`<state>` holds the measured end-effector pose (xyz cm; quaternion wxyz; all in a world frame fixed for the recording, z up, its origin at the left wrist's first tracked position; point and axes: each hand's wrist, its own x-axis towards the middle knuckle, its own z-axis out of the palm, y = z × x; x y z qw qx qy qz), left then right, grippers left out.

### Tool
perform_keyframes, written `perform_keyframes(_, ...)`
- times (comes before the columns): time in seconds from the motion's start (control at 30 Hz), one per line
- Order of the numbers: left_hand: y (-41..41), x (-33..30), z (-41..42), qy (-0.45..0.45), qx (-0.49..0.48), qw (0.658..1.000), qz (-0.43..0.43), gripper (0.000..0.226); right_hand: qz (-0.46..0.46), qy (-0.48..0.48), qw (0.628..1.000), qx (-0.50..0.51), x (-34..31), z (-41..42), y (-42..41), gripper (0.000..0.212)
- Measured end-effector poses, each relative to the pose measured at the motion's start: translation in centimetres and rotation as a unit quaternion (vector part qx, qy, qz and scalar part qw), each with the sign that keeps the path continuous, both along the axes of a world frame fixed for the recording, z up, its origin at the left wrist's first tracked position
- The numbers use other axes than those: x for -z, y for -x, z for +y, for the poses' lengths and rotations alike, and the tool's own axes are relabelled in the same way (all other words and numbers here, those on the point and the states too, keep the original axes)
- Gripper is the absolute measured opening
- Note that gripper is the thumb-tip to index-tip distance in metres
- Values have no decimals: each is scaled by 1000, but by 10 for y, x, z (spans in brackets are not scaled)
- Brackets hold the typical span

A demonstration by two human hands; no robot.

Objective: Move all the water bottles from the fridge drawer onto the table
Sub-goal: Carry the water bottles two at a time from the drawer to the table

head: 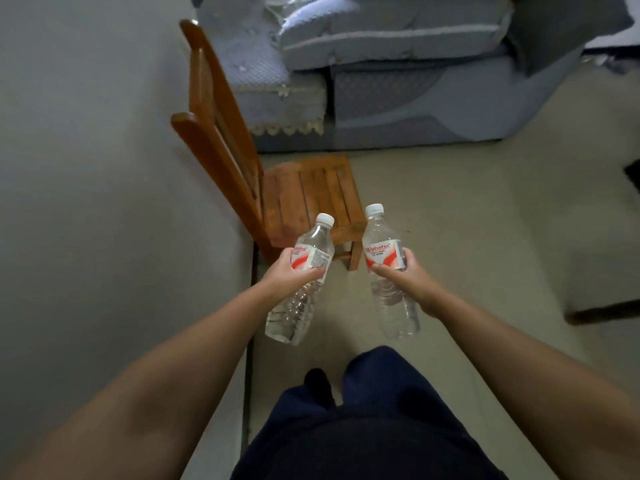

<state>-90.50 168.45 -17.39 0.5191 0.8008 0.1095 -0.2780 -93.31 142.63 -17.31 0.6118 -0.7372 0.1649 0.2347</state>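
Observation:
I hold two clear water bottles with white caps and red-and-white labels out in front of me over the floor. My left hand [289, 273] grips the left water bottle [301, 306] around its label; this bottle leans with its cap up and to the right. My right hand [405, 275] grips the right water bottle [394, 306] at its label, and it stands nearly upright. The two bottles are apart, not touching. Neither the fridge drawer nor the table is in view.
A wooden chair [304, 192] stands straight ahead against the grey wall [104, 168] on my left. Behind it is a grey sofa [381, 64] with cushions. A dark furniture edge [602, 315] juts in at the right. My legs in dark trousers [363, 410] are below.

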Motion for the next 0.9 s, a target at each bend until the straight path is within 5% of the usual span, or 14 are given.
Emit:
perform_keyframes(0.57,-215,0,-190,-31,134,990,7,65,-6,-14,986,163,22,-167,-141,63)
perform_keyframes(0.9,-328,-6,-364,-43,236,971,-14,60,-5,-9,940,341,23,-309,-199,54)
